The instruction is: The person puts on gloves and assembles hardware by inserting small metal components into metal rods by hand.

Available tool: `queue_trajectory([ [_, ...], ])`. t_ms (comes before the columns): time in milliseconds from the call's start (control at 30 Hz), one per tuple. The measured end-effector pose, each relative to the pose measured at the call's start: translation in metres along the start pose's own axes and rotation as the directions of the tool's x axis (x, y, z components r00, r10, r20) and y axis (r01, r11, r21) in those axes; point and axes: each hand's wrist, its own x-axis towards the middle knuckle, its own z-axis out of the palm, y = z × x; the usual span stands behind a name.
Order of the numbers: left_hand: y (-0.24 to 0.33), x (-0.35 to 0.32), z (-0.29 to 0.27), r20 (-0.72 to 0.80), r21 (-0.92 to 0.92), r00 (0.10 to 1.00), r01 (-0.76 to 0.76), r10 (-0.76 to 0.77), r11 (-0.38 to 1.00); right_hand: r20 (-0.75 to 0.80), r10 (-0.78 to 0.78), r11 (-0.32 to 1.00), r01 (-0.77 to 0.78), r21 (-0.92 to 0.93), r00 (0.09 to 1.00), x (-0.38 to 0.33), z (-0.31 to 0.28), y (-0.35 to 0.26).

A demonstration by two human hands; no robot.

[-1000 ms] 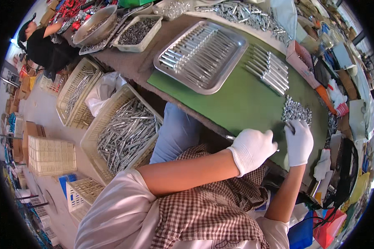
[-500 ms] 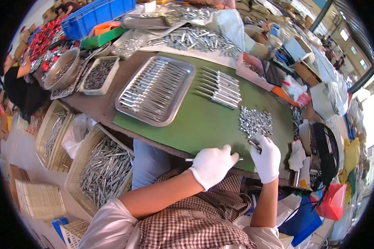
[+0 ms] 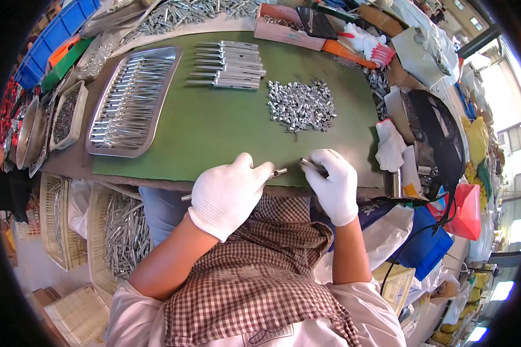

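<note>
Silvery metal rod [image 3: 279,173] lies across the inside of the left hand [image 3: 231,194], which wears a white knitted glove and is closed around its middle, so that the fingers hide most of its length. One end juts out past the thumb and forefinger toward the right, showing what looks like a hollow mouth; the other pokes out beyond the opposite side of the hand, lower and to the left, near the table's front edge. Facing it, the right hand [image 3: 334,185], gloved alike, pinches a short, darker metal piece [image 3: 314,166] between thumb and fingers, its tip pointing up and left toward the rod. Rod end and short piece are near each other but apart, with a strip of green mat [image 3: 202,139] visible between them. Whether the right palm hides anything more I cannot tell. Beyond the hands, on the mat, a loose heap of small shiny metal parts [image 3: 301,105] sits above the gap, somewhat nearer the right hand. Farther off and to the left, a row of finished-looking rods [image 3: 231,66] lies side by side, thin ends to the left. A steel tray [image 3: 127,153] filled with similar slim pieces rests at the mat's left side, well apart from the left hand. Just beyond the right hand, a crumpled white glove [image 3: 390,147] lies at the mat's right edge.
</note>
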Motion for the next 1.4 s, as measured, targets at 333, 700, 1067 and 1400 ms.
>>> queue_trajectory([
  [333, 0.004, -0.002, 0.0, -0.039, -0.021, 0.999, -0.026, 0.025, 0.999, 0.063, -0.017, 0.989, 0.008, 0.145, 0.998, -0.004, 0.017, -0.024],
  [700, 0.001, -0.004, 0.005, 0.063, -0.049, 0.996, 0.06, -0.057, 0.997, 0.147, -0.065, 0.988, 0.084, -0.126, 0.987, 0.0, 0.014, -0.043],
  [1067, 0.007, -0.002, -0.007, 0.031, 0.024, 0.999, -0.031, 0.03, 0.999, 0.143, 0.156, 0.725, -0.212, 0.656, 0.977, 0.015, 0.01, -0.025],
  [1400, 0.004, 0.003, -0.008, 0.09, 0.058, 0.995, -0.045, 0.039, 0.997, 0.074, 0.263, -0.222, -0.014, 0.975, 0.962, 0.024, 0.056, -0.021],
])
